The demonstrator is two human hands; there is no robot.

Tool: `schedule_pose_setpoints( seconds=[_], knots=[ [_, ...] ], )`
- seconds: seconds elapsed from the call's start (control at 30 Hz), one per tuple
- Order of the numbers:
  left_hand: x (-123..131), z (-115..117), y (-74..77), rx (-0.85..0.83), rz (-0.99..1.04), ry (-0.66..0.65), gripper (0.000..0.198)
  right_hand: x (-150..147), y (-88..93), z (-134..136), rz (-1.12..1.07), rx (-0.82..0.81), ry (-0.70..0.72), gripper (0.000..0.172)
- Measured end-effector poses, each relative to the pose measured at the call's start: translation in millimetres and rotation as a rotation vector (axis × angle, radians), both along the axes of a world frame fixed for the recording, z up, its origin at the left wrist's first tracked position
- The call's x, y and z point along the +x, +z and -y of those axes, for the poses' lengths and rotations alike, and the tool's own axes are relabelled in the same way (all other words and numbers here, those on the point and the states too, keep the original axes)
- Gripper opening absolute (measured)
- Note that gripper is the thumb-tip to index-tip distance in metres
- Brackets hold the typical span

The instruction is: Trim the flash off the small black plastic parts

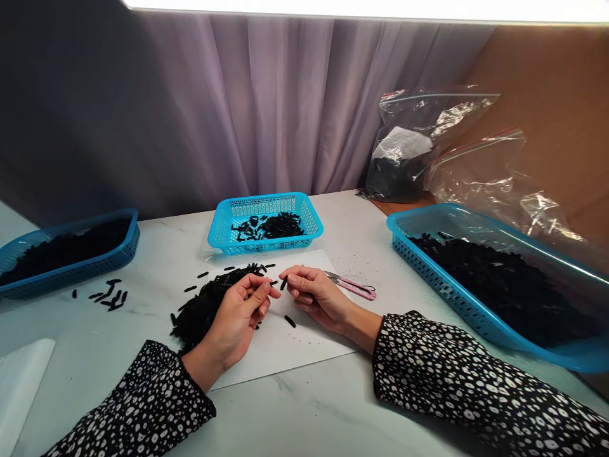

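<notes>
My left hand [247, 311] pinches a small black elongated piece [273, 282] between thumb and fingers, just right of a heap of like pieces [204, 311]. Close by, my right hand [318, 295] pinches another black piece [284, 283], held nearly upright. The exact kind of these pieces cannot be made out. Both hands are over a white sheet of paper [304, 355]. One loose piece [290, 322] lies on the sheet below the right hand. Behind that hand rest pink-handled scissors [356, 289], partly hidden by it.
A small blue basket [219, 238] with black pieces stands at the back. Larger blue baskets, one at left [136, 238] and one at right [428, 279], hold many more. Several pieces [110, 293] lie scattered at left. Clear plastic bags [404, 152] stand at back right.
</notes>
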State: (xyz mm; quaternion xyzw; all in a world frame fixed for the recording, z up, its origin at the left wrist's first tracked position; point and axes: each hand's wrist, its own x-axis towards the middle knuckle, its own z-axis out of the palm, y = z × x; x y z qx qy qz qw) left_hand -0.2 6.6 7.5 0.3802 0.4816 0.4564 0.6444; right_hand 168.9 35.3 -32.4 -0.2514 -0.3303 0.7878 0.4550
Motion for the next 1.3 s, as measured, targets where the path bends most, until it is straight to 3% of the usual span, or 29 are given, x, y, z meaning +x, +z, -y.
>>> schedule_pose_setpoints(
  seconds=[0.6,0.77,1.3],
  knots=[
    [-0.1,1.2,-2.3,0.018,-0.04,0.018,0.028,0.7,1.2,-0.1,-0.038,0.007,-0.001,0.021],
    [-0.2,0.5,-3.5,0.023,-0.057,0.019,0.028,-1.6,1.3,1.2,0.029,0.029,0.02,0.034],
    [3.6,3.4,-1.6,0.131,-0.267,-0.008,0.027,-4.7,-4.3,1.0,0.049,0.05,0.02,0.039]
  ],
)
